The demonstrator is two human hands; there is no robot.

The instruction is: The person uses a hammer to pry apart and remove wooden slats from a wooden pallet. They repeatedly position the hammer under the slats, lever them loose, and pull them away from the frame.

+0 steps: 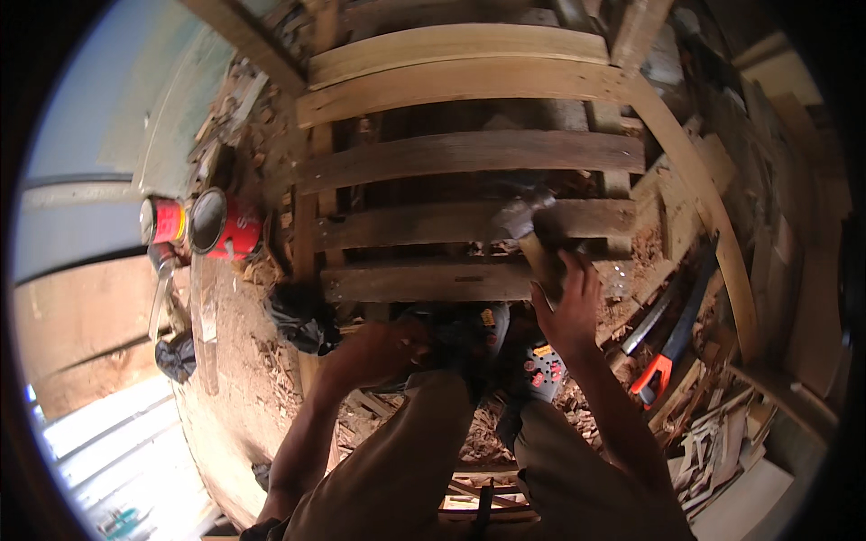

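A hammer [542, 261] is in my right hand [575, 311], its handle lying between the thumb and the loosely curled fingers. The hammer's head is smeared by motion and lies over the slats of a wooden frame [478, 222]. My left hand [383, 350] is closed beside my left knee, near the lowest slat [424, 282]. Whatever it may hold is too dark and small to make out. Below the slats, between my hands, parts of my shoes [544, 371] show in shadow.
Two red cans [236, 227] [163, 222] stand at the left. A black plastic bag [303, 317] lies near the frame's lower left corner. To the right is a handsaw with an orange handle [653, 379]. Wood scraps [722, 451] and chips cover the ground; long boards [708, 212] lean at the right.
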